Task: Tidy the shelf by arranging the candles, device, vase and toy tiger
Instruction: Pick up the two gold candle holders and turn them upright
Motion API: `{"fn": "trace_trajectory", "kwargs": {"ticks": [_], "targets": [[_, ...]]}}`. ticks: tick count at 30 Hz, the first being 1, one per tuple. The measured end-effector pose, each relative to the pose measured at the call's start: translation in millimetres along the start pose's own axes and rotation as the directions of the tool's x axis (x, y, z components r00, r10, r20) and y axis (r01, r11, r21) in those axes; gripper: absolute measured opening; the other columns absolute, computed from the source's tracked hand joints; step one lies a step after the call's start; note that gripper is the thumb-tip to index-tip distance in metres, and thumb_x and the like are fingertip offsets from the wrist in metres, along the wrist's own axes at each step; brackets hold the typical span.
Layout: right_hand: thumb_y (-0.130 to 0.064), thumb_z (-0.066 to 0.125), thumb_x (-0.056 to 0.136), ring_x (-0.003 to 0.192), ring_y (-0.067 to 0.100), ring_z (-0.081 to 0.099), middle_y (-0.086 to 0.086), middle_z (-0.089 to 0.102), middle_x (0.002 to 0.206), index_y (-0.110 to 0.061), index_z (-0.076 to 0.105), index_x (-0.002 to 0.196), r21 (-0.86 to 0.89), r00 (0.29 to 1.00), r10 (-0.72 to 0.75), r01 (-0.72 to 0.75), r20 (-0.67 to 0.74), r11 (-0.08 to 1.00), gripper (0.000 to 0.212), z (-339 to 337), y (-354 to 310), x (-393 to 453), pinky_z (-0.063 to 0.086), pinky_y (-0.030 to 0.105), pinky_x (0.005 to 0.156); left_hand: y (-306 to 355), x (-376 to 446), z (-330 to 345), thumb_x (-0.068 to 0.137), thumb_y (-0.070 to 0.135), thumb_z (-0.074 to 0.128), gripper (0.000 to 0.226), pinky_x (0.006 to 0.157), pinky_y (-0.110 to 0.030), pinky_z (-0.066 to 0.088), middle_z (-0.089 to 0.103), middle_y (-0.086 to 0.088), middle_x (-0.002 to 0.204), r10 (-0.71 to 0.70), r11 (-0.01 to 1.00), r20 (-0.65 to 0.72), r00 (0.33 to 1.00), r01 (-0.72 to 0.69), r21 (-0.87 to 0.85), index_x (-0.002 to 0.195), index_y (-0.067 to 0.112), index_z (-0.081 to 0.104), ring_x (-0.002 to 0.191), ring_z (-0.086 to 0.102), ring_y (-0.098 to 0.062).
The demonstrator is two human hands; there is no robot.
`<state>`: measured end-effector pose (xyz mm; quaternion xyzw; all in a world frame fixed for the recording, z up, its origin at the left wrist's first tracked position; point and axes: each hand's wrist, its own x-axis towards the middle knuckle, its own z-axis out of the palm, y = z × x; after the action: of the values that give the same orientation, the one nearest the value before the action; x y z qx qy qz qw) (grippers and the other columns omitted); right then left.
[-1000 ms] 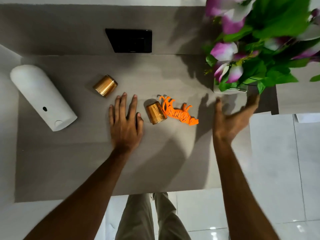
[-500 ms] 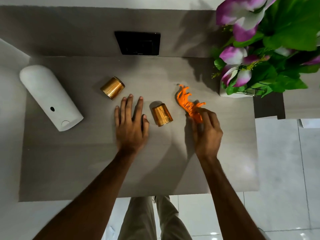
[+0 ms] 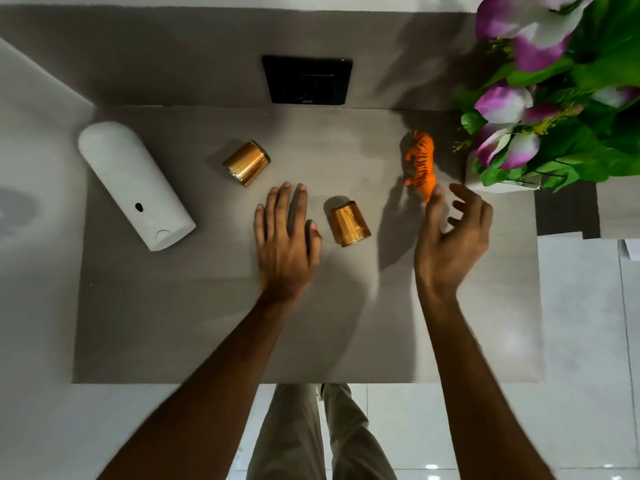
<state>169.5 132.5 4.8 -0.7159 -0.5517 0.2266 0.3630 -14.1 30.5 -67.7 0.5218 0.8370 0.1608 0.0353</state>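
Note:
On the grey shelf (image 3: pixel 207 323), the orange toy tiger (image 3: pixel 420 164) stands near the back right, just left of the white vase (image 3: pixel 502 186) of purple flowers. My right hand (image 3: pixel 450 244) is behind the tiger with its fingers spread; only the thumb tip touches the tiger's near end. One gold candle (image 3: pixel 349 223) lies between my two hands, and another gold candle (image 3: pixel 246 162) lies further back left. My left hand (image 3: pixel 284 244) rests flat on the shelf, holding nothing. The white rounded device (image 3: pixel 135 185) lies tilted at the left.
A black panel (image 3: pixel 307 79) is set in the wall behind the shelf. The flowers and leaves (image 3: pixel 571 98) overhang the back right corner. The shelf's front edge runs below my forearms, with my legs and a tiled floor (image 3: pixel 588 410) beneath.
My right hand took the tiger from beside the candle, carried it back and to the right next to the vase, stood it up and opened. The left hand stayed flat.

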Motion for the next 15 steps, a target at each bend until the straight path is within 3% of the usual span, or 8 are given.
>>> {"fn": "trace_trajectory", "kwargs": {"ticks": [2,4,8,10,12,15], "targets": [[-0.046,0.057,0.107,0.115,0.025,0.066,0.011,0.066,0.127,-0.013,0.067,0.131,-0.034,0.991,-0.134,0.135,0.024,0.99,0.042,-6.4,-4.3,-25.1,0.06,0.041,0.088,-0.3,0.1,-4.4,0.109,0.027,0.042,0.056,0.127,-0.058,0.036,0.04,-0.012,0.17,-0.026,0.995,-0.09,0.996,0.017,-0.102,0.163,0.014,0.038,0.159,0.036,-0.03],[-0.047,0.059,0.107,0.119,0.026,0.064,0.011,0.064,0.129,-0.013,0.064,0.134,-0.066,0.962,-0.22,0.233,0.161,0.97,0.044,-5.3,-8.4,-50.2,0.059,0.038,0.089,-2.4,-2.9,-10.2,0.107,0.021,0.049,0.053,0.123,-0.055,0.041,0.045,-0.013,0.165,-0.065,0.987,-0.196,0.978,0.035,-0.156,0.159,0.012,0.043,0.155,0.041,-0.03],[-0.053,0.074,0.095,0.131,0.027,0.057,0.011,0.056,0.144,-0.014,0.05,0.151,-0.176,0.886,-0.136,0.235,0.444,0.956,0.072,16.2,-17.0,-75.9,0.058,0.04,0.098,-14.5,22.3,-30.5,0.107,0.035,0.057,0.06,0.12,-0.045,0.044,0.046,-0.015,0.162,-0.315,0.948,-0.356,0.88,0.275,-0.16,0.16,0.012,0.041,0.148,0.048,-0.03],[-0.05,0.078,0.092,0.132,0.03,0.057,0.012,0.057,0.145,-0.014,0.047,0.153,-0.221,0.878,-0.076,0.201,0.472,0.954,0.078,25.3,-20.8,-76.6,0.06,0.047,0.101,-24.8,48.7,-40.9,0.105,0.046,0.058,0.074,0.124,-0.047,0.04,0.043,-0.019,0.164,-0.408,0.913,-0.305,0.86,0.387,-0.131,0.163,0.007,0.034,0.151,0.045,-0.034],[-0.046,0.077,0.095,0.131,0.032,0.058,0.012,0.059,0.144,-0.014,0.047,0.151,-0.242,0.885,-0.038,0.168,0.464,0.956,0.071,30.6,-23.7,-74.5,0.061,0.051,0.099,-35.4,71.6,-50.1,0.104,0.05,0.058,0.082,0.123,-0.051,0.04,0.043,-0.02,0.164,-0.436,0.896,-0.143,0.889,0.413,-0.162,0.166,0.006,0.026,0.148,0.047,-0.038],[-0.037,0.075,0.098,0.126,0.034,0.063,0.012,0.059,0.144,-0.015,0.05,0.149,-0.205,0.883,-0.031,0.143,0.469,0.968,0.061,31.4,-28.7,-69.9,0.063,0.049,0.097,-49.3,90.7,-60.9,0.103,0.04,0.063,0.071,0.117,-0.052,0.044,0.052,-0.022,0.152,-0.373,0.9,0.061,0.926,0.377,-0.217,0.162,0.013,0.035,0.138,0.052,-0.041]]}}
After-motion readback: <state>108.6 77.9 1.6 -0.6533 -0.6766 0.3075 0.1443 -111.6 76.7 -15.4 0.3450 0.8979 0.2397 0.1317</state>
